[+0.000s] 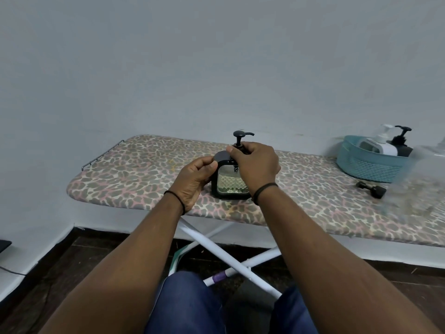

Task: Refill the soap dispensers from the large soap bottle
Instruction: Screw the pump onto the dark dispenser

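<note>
No text, label, brand, number or sign can be read anywhere in the frame. The soap dispenser (230,182) at centre shows only a diamond-patterned face, and the bottles in the blue basket (368,165) at the right edge are too blurred to show any lettering.

Leopard-print ironing board (134,174), blue basket (366,165), floor cable (12,271).

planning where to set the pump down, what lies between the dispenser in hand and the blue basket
In the head view, only bare ironing board cover lies between the dispenser and basket; a small dark object sits in front of the basket.
</note>
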